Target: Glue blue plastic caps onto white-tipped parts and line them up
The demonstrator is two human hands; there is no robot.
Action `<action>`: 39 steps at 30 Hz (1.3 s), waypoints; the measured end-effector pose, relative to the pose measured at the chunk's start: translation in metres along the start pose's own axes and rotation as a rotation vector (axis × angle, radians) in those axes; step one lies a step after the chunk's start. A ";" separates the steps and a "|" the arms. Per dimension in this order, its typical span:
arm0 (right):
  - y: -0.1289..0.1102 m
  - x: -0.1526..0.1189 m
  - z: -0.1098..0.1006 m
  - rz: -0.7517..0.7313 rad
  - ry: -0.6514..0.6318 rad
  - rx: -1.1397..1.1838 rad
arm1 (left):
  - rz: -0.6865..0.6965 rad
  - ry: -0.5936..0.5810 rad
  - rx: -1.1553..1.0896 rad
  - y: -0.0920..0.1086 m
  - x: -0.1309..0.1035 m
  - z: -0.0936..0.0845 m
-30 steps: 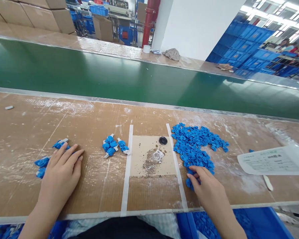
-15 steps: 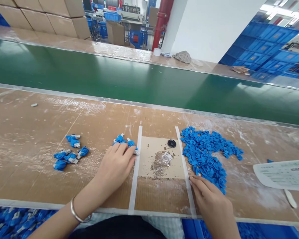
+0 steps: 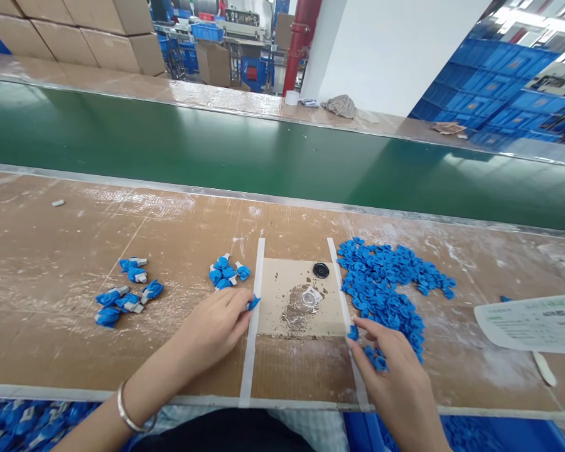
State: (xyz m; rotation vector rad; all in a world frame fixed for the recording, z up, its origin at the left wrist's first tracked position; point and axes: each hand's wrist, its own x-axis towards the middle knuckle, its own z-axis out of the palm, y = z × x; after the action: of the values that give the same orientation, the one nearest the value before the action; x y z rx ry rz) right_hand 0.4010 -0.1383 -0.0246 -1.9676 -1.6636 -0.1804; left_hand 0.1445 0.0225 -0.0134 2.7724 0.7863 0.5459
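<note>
My left hand (image 3: 211, 323), with a metal bangle on the wrist, pinches a small blue piece (image 3: 253, 303) by the left white tape strip (image 3: 251, 351). Just beyond it lies a small group of blue pieces with pale tabs (image 3: 225, 274). Between finger and thumb, my right hand (image 3: 394, 367) grips a small blue disc-like piece (image 3: 353, 332) over the right tape strip (image 3: 341, 285). A heap of flat blue pieces (image 3: 388, 279) spreads beyond this hand. Between the strips, a cardboard sheet (image 3: 275, 276) bears a black round cap (image 3: 321, 270) and a clear ring-shaped piece (image 3: 309, 299).
Farther left lie more tabbed blue pieces (image 3: 129, 302). A green conveyor belt (image 3: 245, 150) runs behind the table. At right are a white printed sheet (image 3: 527, 323) and a pale stick-like tool (image 3: 545, 369). Below the front edge sits a blue bin (image 3: 527, 433).
My right hand has lifted slightly and now shows a blue piece in its fingers. My left hand has drawn back toward me from the tabbed group, with a blue piece showing at its fingertips.
</note>
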 end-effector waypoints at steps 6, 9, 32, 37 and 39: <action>-0.027 0.036 0.012 -0.110 -0.053 0.192 | -0.014 0.104 0.082 0.006 -0.022 0.013; -0.030 0.049 0.023 -0.176 -0.102 0.201 | 0.004 0.051 0.094 0.007 -0.017 0.013; -0.076 0.030 0.009 0.503 -0.188 1.542 | -0.575 0.018 -1.748 0.070 0.006 0.001; -0.079 0.027 0.008 0.449 -0.160 1.380 | -0.593 0.029 -1.738 0.070 0.006 0.000; -0.080 0.026 0.008 0.415 -0.141 1.297 | -0.604 0.032 -1.730 0.071 0.006 0.000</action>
State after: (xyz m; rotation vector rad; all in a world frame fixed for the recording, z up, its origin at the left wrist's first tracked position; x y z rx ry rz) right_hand 0.3291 -0.1050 0.0063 -1.2056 -0.9118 0.9625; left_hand 0.1818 -0.0337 0.0092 0.9017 0.5782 0.6365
